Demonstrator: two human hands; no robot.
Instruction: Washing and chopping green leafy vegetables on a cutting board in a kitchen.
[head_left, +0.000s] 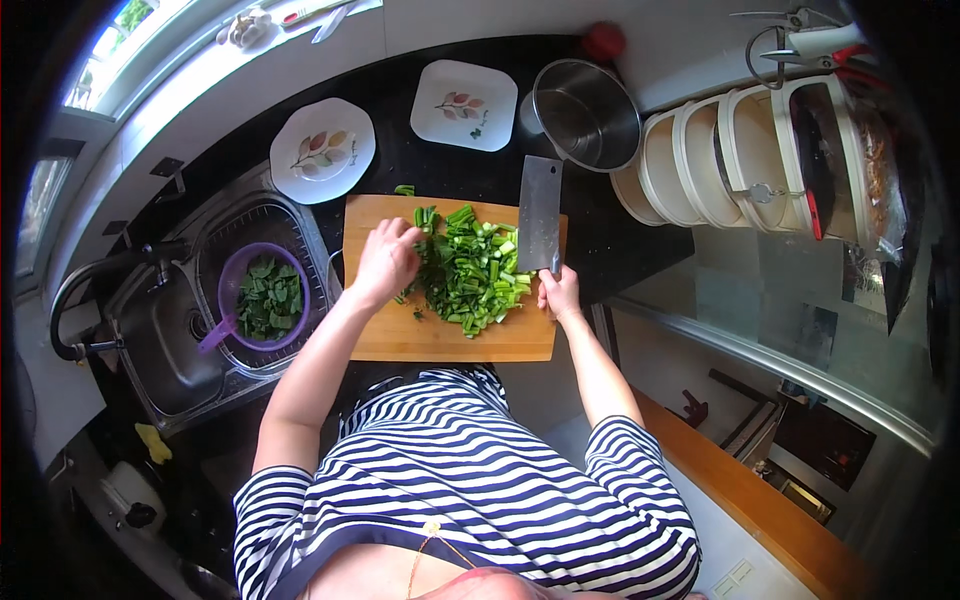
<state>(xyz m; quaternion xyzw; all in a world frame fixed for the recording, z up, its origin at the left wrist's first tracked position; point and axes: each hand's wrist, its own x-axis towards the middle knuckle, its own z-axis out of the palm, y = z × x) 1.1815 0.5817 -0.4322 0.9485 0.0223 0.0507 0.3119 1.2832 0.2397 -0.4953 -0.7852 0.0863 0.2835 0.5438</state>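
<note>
A heap of chopped green stalks and leaves covers the middle of a wooden cutting board. My right hand grips the handle of a cleaver, whose broad blade points away from me over the board's right edge. At the heap's left side is my left hand, its fingers curled down by the greens. Whether those fingers pinch any pieces is hidden. One cut piece lies just past the board's far edge.
Left of the board, a purple strainer with leafy greens rests over a steel sink with a faucet. Beyond the board stand two patterned white plates and a steel pot. Stacked cream containers occupy the right.
</note>
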